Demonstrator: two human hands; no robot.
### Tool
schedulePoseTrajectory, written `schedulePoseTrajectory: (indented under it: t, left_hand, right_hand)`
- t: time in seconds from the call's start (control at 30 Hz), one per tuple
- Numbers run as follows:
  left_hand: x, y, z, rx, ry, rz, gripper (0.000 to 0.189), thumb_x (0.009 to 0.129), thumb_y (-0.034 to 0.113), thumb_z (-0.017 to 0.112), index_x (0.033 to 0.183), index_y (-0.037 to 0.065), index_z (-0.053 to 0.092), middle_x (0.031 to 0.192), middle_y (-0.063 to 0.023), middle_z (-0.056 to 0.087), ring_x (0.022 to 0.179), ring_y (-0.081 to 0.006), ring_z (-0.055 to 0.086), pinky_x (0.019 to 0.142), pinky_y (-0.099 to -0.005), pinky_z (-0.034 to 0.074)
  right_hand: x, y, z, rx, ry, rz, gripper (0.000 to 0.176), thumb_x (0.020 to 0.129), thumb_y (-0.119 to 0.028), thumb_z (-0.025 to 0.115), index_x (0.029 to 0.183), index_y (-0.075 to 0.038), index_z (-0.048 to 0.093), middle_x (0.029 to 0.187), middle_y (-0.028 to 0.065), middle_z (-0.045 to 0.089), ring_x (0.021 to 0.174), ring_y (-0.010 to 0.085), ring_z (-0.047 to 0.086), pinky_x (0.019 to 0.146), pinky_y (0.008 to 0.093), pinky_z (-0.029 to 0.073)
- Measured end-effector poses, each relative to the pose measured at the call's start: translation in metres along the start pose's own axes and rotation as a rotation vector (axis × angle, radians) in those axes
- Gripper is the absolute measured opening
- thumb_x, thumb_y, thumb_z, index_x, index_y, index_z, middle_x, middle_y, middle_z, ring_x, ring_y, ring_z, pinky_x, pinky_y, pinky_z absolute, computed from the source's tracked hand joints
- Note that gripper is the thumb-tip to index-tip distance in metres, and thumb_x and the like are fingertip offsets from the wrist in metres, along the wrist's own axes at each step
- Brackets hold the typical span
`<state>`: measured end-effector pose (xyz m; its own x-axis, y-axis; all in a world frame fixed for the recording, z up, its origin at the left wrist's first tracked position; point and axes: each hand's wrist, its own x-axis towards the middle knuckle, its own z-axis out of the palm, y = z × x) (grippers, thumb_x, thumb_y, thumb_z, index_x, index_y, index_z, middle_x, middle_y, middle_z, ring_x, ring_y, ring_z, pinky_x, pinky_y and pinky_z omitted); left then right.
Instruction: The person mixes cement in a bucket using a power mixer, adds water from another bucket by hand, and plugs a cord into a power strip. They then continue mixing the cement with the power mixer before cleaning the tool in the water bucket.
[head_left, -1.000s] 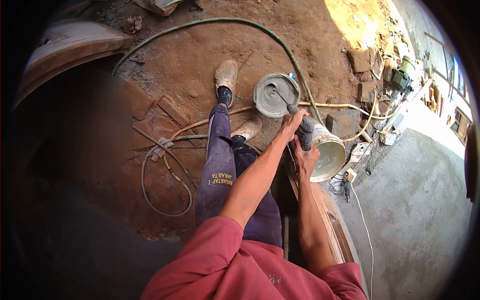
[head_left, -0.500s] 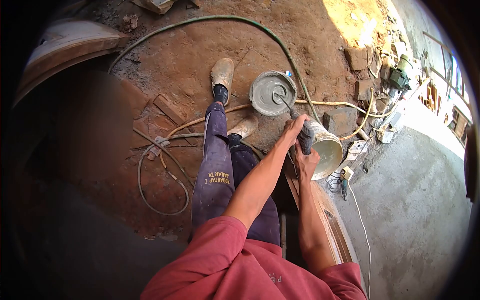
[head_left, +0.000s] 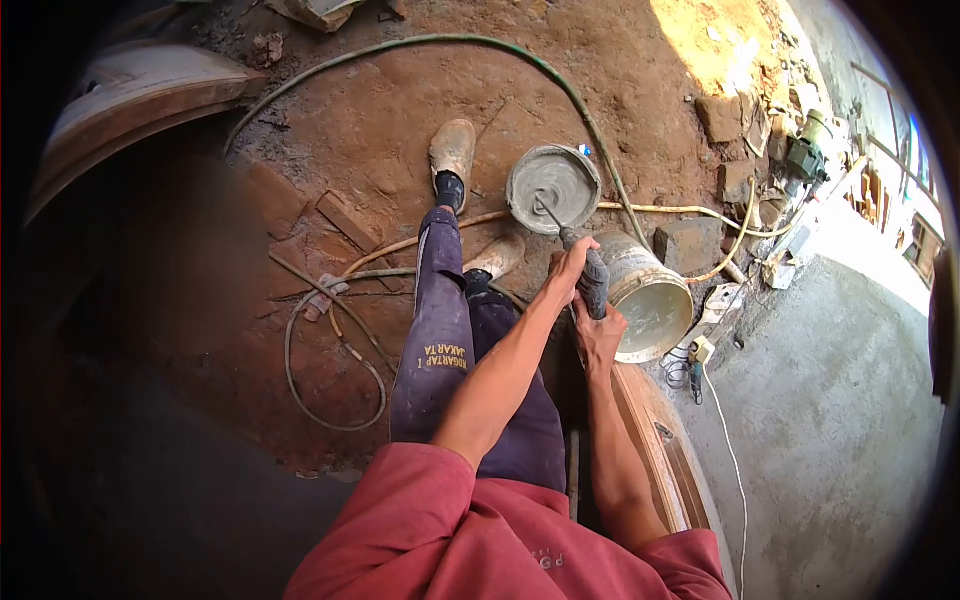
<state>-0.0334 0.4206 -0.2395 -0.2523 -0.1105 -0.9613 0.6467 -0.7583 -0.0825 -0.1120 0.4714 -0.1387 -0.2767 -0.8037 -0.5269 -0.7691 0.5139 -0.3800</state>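
As left hand and right hand keep their grip wrapped round the drill mixer, its shaft now sits nearer the centre of the mortar bucket, stirring on.

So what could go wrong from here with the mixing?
The left hand and right hand grip the mixer drill, its shaft down in the bucket of grey mix; unbraced, that bucket might spin or tip. Hoses loop on the ground by the feet: a likely trip. The tilted empty bucket beside the hands could get knocked.
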Motion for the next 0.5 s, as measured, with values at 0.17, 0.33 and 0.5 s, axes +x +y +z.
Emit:
schedulePoseTrajectory:
  t: [0.17,0.33,0.5]
  left_hand:
    - [-0.004,0.021,0.005,0.094,0.012,0.041,0.036,0.071,0.037,0.072,0.082,0.005,0.059,0.073,-0.006,0.057,0.064,-0.0197,0.055,0.059,-0.039,0.044]
    - [0.011,0.027,0.018,0.112,-0.025,0.062,0.038,0.072,0.037,0.071,0.083,0.003,0.058,0.077,-0.0076,0.059,0.068,-0.0213,0.057,0.06,-0.0399,0.045]
    - [0.015,0.026,0.03,0.143,-0.113,0.058,0.043,0.072,0.037,0.072,0.087,0.0,0.058,0.078,-0.0101,0.06,0.071,-0.0221,0.06,0.062,-0.042,0.048]
  right_hand:
    - [0.011,-0.011,0.001,0.001,0.022,-0.03,0.048,0.084,-0.039,0.078,0.084,0.008,0.068,0.065,0.0225,0.065,0.057,0.033,0.063,0.063,0.0423,0.05]
    - [0.026,-0.006,0.003,0.015,0.093,-0.042,0.046,0.084,-0.038,0.078,0.084,0.007,0.069,0.066,0.024,0.064,0.058,0.0358,0.064,0.062,0.0421,0.05]
    - [0.03,-0.002,-0.004,-0.035,0.104,-0.007,0.052,0.084,-0.044,0.077,0.085,0.007,0.069,0.069,0.026,0.066,0.063,0.0371,0.067,0.064,0.0433,0.05]
